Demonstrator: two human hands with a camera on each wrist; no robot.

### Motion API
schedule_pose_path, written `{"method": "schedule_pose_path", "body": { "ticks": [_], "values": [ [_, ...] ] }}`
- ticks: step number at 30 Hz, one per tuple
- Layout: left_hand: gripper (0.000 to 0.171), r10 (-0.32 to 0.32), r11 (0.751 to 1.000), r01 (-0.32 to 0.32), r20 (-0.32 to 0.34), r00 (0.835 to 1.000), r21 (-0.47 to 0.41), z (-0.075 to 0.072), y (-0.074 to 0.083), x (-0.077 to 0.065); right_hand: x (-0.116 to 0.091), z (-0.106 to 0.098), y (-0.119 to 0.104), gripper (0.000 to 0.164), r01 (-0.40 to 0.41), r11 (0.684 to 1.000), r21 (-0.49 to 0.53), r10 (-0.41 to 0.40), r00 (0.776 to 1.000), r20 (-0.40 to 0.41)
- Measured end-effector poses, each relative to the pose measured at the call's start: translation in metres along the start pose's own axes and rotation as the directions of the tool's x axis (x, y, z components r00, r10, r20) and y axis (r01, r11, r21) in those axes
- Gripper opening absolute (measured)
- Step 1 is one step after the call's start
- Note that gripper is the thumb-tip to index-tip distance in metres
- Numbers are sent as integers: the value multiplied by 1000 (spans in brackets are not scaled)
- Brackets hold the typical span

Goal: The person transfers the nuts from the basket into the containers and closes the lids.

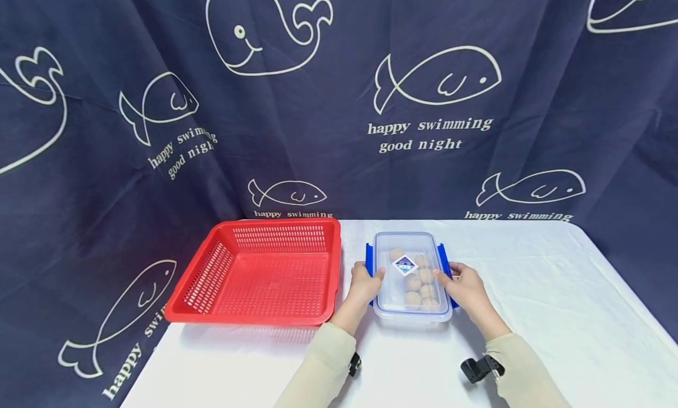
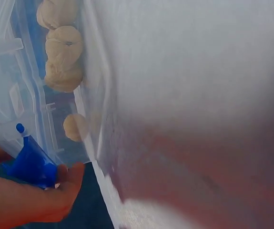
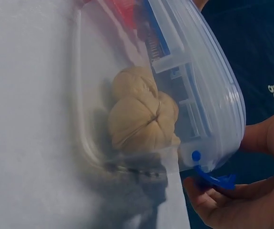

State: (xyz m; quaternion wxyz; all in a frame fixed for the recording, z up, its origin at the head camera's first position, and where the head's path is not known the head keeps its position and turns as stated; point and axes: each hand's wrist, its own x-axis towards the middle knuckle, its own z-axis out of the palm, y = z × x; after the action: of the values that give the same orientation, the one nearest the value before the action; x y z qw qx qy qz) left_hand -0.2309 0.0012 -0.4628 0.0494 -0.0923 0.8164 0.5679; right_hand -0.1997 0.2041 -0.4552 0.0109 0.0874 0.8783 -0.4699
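A clear lidded food container with a blue-and-white label stands on the table, with several walnuts inside. My left hand grips its left side, thumb on the lid and fingers at the blue clip. In the left wrist view that blue clip sticks outward over the fingertips. On the opposite side my right hand holds the container the same way, thumb on the lid. Its fingers are by the other blue clip, also angled out from the wall in the right wrist view.
A red plastic basket with perforated sides stands left of the container, near the left table edge. White cloth covers the table. A dark blue curtain with white fish drawings hangs behind and at the sides.
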Motion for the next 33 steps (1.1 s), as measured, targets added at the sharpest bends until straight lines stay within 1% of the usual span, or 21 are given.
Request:
{"method": "schedule_pose_path", "body": {
  "ticks": [2,5,8,13,16,20,25,27,30,33],
  "values": [
    [44,25,1000,-25,-1,1000,-10,2,0,1,0,1,-3,58,37,999,-28,-38,999,-23],
    [41,61,998,-60,10,998,-24,4,0,1,0,3,-7,53,77,995,-70,-81,996,-46],
    [48,83,996,-82,26,996,-27,6,1,0,0,4,-8,52,86,992,-94,-91,995,-47],
    [58,125,991,-126,36,992,36,9,2,0,0,7,-10,50,129,985,-116,-136,989,-52],
    [57,151,985,-154,45,988,83,10,2,0,-1,9,-9,48,149,979,-138,-161,984,-76],
    [56,177,978,-181,46,983,107,13,4,-1,-4,11,-9,49,149,972,-184,-169,981,-94],
    [52,233,954,-232,15,972,188,18,8,-3,-6,12,-14,50,146,962,-233,-175,978,-110],
    [52,241,947,-237,7,970,218,20,9,-4,-8,11,-15,49,142,962,-234,-174,977,-121],
    [52,226,948,-223,10,974,228,21,10,-6,-10,11,-16,48,137,963,-232,-169,977,-126],
    [53,219,948,-217,15,976,234,21,10,-6,-11,11,-15,49,143,962,-235,-173,979,-112]
  ]
}}
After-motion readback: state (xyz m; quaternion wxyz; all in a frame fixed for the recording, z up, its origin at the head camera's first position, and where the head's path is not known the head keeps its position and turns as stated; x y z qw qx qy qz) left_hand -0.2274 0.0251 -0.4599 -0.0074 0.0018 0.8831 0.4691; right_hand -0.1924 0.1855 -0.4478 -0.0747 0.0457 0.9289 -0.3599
